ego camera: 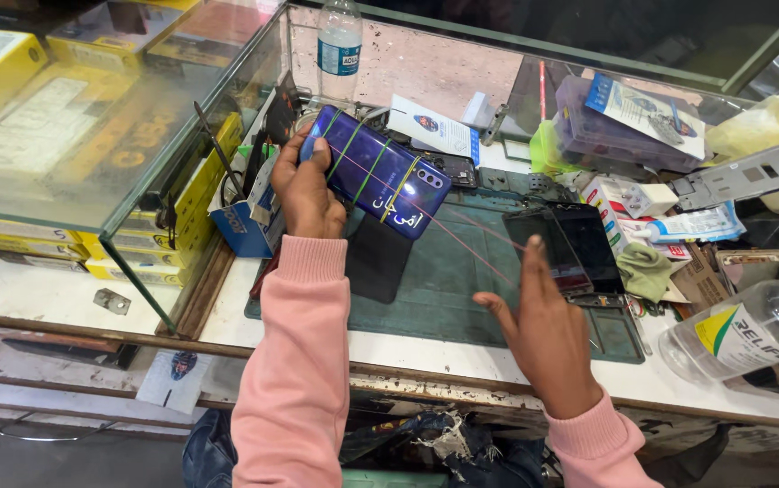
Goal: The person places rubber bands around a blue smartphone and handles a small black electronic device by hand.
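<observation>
Head view: the left hand [306, 194] grips the upper-left end of a blue phone [377, 172] bound with rubber bands, held above the green work mat [448, 271]. The phone's long axis runs from upper left down to lower right. The right hand [547, 330] is open, fingers spread, holding a thin red thread [462, 239] stretched to the phone; the left hand is nearer.
</observation>
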